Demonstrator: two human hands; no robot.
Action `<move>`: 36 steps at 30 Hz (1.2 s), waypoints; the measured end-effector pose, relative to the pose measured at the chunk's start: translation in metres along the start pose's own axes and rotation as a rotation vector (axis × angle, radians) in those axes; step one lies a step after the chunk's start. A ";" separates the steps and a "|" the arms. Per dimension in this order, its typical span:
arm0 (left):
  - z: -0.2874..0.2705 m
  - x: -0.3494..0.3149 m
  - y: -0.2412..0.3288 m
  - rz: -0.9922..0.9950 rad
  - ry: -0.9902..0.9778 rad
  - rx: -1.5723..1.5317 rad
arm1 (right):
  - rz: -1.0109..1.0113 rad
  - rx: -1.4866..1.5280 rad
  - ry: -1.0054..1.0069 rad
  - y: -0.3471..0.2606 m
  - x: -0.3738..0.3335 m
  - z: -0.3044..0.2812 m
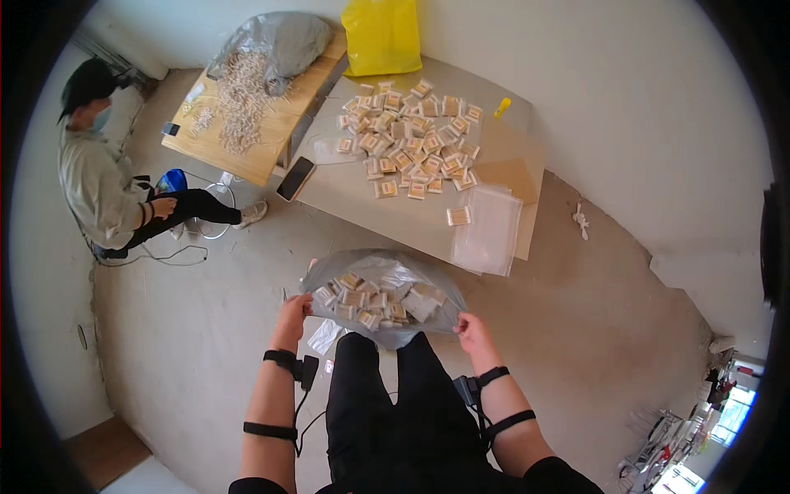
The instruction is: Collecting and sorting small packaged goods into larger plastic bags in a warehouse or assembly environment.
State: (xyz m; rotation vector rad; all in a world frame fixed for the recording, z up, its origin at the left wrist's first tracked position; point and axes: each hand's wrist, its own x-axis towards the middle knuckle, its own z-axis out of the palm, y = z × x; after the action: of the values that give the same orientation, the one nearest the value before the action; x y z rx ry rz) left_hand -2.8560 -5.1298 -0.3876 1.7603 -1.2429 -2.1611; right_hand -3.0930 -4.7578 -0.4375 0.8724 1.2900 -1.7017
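Near bag (403,335) see-through grey; packs (413,146) tan and white with orange-yellow labels (458,216). Right table (370,218) greyish beige, phone (296,179) black, marker (502,107) and far-right bag (383,37) bright yellow. Left table (188,148) honey-toned wood, loose pile (240,103) whitish pink-tan, far-left bag (300,41) grey.

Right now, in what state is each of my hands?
Left hand: closed, holding the grey plastic bag by its left edge.
Right hand: closed, holding its right edge.
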 end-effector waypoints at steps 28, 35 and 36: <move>0.085 0.194 -0.064 0.722 0.603 1.026 | -0.178 -0.727 0.119 0.005 0.163 0.069; 0.167 0.197 -0.117 0.678 -0.272 1.284 | -0.109 -1.023 0.079 -0.006 0.183 0.089; 0.169 0.205 -0.126 0.585 -0.235 1.371 | -0.106 -1.031 0.082 -0.005 0.185 0.092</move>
State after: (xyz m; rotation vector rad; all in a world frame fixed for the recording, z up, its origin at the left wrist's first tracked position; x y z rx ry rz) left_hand -3.0170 -5.0662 -0.6254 0.9425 -3.1898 -1.1115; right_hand -3.1828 -4.8819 -0.5766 0.2472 1.9847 -0.8350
